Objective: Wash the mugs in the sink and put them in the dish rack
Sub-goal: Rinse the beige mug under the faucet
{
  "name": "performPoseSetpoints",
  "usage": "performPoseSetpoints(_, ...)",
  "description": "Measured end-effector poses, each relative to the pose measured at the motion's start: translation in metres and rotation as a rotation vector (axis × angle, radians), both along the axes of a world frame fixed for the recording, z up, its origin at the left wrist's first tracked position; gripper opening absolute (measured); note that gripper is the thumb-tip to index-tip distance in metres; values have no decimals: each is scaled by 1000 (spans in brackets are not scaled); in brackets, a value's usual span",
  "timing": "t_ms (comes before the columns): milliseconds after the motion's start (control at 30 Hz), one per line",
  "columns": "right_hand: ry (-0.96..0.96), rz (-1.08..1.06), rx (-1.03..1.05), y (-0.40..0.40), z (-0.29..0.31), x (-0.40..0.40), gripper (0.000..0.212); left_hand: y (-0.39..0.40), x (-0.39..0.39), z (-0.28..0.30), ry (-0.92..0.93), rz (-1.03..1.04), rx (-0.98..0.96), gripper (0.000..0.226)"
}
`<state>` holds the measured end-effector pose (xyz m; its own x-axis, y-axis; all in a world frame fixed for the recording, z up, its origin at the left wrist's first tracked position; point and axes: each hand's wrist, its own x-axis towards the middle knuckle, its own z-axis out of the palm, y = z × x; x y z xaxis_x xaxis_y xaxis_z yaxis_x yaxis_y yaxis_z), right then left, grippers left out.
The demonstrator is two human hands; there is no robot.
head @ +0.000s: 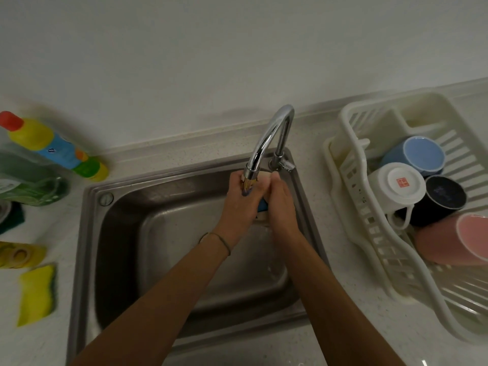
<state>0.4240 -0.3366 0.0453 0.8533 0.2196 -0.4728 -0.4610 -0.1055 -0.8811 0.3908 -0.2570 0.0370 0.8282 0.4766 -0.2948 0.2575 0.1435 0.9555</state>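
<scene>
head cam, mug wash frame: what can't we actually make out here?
- Mug in the head view: mostly hidden by left hand and right hand; shape and handle unclear.
- Water flow: the faucet outlet sits behind the fingers.
- Pink mug in the dish rack: cut by the right edge.
- Green bottle and sponge: blurred; labels unreadable.

Four mugs [401, 186] lie in the dish rack [351, 165] right of the sink [169, 233].
</scene>
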Motion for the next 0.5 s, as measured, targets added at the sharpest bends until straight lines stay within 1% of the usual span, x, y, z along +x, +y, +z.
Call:
performPoseSetpoints(67,-28,23,9,-1,0,-1,40,3,4,5,48,57,30,18)
performPoseSetpoints(100,-22,27,23,-1,0,-2,40,4,6,6,72,98,30,14)
performPoseSetpoints(200,18,41,44,-2,-2,-2,42,9,7,7,122,161,-25,32)
performPoseSetpoints(233,25,44,49,-2,-2,-2,43,8,7,8,137,165,-29,34)
performPoseSetpoints(267,34,45,54,-1,-4,-1,45,6,5,7,130,163,-19,29)
performPoseSetpoints(333,54,32,68,1,-5,0,48,-1,0,4,64,119,5,15)
performPoseSetpoints(400,55,38,68,1,-7,1,51,-4,-2,0,33,67,42,28)
performPoseSetpoints(500,68,66,69,-1,-9,0,49,7,2,-1,143,127,30,29)
